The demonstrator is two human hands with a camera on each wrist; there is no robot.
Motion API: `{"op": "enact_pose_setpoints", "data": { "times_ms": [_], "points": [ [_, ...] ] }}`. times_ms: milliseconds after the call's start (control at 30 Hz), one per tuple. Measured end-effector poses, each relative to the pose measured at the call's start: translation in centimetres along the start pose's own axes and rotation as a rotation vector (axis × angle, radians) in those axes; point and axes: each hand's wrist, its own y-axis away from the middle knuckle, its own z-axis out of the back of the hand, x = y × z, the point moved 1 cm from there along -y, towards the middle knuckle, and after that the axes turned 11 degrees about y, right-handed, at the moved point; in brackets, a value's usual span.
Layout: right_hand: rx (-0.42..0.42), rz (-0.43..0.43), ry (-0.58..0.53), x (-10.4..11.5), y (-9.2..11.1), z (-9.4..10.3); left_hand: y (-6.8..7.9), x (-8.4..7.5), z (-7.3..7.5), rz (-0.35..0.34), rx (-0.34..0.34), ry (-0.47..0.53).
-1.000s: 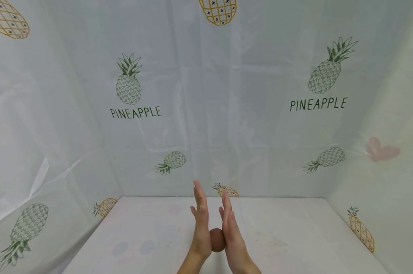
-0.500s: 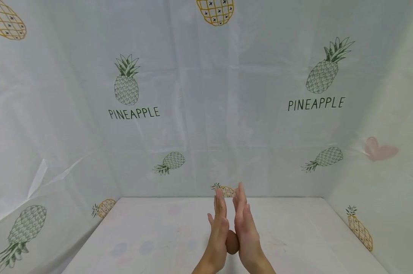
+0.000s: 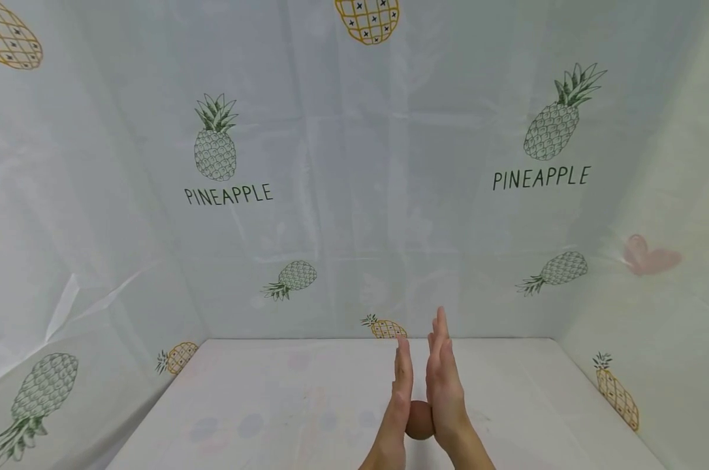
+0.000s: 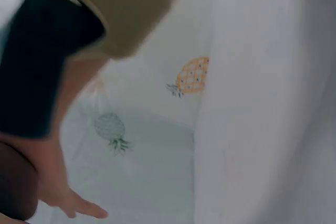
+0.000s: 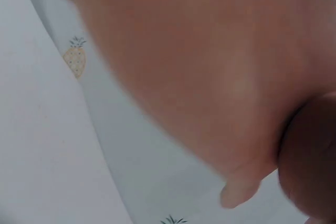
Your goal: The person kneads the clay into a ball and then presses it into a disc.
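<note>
A smooth brown ball [image 3: 420, 421] sits between the palms of two hands in the head view. My left hand [image 3: 398, 408] presses it from the left, and my right hand [image 3: 446, 395] presses it from the right. Fingers on both hands are straight and point up and away. In the left wrist view the dark ball [image 4: 17, 182] shows at the lower left edge, beside a hand below a dark wrist strap [image 4: 31, 72]. The right wrist view has a blurred palm close up, with the ball [image 5: 312, 161] against it at the right edge.
Below the hands is a white table [image 3: 260, 391] with faint coloured marks. A pale sheet [image 3: 354, 196] printed with pineapples hangs behind it and along both sides.
Both hands and the ball have moved to the right across the head view. The hands slide against each other: the right one now reaches farther forward than the left.
</note>
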Motion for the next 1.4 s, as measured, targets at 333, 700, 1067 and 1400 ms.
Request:
{"op": "enact_pose_setpoints", "data": {
  "times_ms": [333, 700, 1067, 1400],
  "points": [
    [0.090, -0.062, -0.030, -1.6, 0.2, -1.9, 0.4, -2.5, 0.7, 0.074, -0.093, 0.026],
    [0.301, -0.082, -0.058, -2.0, 1.3, -4.9, -0.7, -2.1, 4.0, -0.091, -0.172, -0.017],
    [0.346, -0.055, -0.088, -0.4, 2.1, -6.0, -0.9, -1.0, 6.7, -0.077, -0.371, -0.087],
    [0.311, -0.030, -0.081, 0.3, 2.0, -5.9, -1.4, 0.5, 7.5, -0.114, -0.469, -0.252]
  ]
}}
